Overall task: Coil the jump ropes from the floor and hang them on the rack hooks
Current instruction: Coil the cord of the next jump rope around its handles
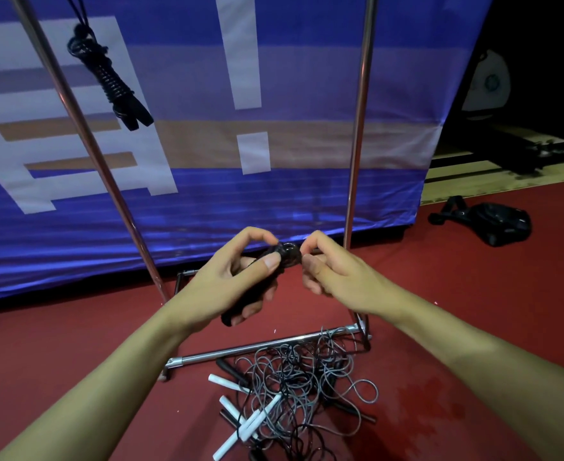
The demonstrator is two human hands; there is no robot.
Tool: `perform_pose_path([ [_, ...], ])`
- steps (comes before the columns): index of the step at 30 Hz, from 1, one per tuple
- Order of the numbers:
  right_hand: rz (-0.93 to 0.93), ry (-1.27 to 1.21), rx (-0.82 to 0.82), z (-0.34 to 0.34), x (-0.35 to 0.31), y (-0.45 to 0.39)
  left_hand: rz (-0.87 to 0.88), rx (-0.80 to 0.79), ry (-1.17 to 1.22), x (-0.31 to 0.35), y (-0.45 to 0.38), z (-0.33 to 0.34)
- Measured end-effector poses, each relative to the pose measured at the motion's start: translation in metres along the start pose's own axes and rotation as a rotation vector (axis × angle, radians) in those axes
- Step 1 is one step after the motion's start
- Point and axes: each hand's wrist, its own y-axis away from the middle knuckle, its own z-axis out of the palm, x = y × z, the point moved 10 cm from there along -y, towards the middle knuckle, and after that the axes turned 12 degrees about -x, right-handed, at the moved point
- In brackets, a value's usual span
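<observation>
Fingers [272, 261] of left hand [230, 281] clamped round black coiled rope [287, 256], above rack base [267, 344]; right hand [330, 271] pinching its end. Keep wraps tight, tuck end, then hang beside hung bundle [111, 81]. Tangled ropes [293, 387] still on floor [456, 327].
</observation>
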Motion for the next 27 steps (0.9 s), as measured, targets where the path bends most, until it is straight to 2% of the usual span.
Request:
perform_pose_path([
  [4,0.125,-0.107,-0.027,0.016,0.014,-0.004,0.017,-0.011,-0.03,0.002,-0.002,0.011],
  [7,0.204,-0.26,0.041,0.02,0.026,-0.003,-0.013,0.095,-0.054,-0.005,-0.006,0.001],
  [8,0.206,-0.192,0.054,0.016,0.024,-0.002,-0.039,0.14,-0.063,-0.009,-0.005,-0.007],
  [11,0.168,0.232,0.031,0.01,0.006,0.0,-0.091,0.198,-0.118,-0.021,-0.004,-0.017],
  [13,0.107,0.368,0.071,0.009,-0.003,0.001,-0.106,0.209,-0.167,-0.025,-0.004,-0.018],
  [17,0.194,0.41,0.138,0.0,0.003,0.003,-0.124,0.264,-0.326,-0.026,-0.003,-0.024],
  [23,0.399,0.408,0.022,0.005,0.003,-0.001,-0.133,0.277,-0.614,-0.027,-0.013,-0.023],
  [27,0.453,0.487,-0.055,0.005,-0.002,0.008,-0.159,0.252,-0.77,-0.029,-0.016,-0.024],
])
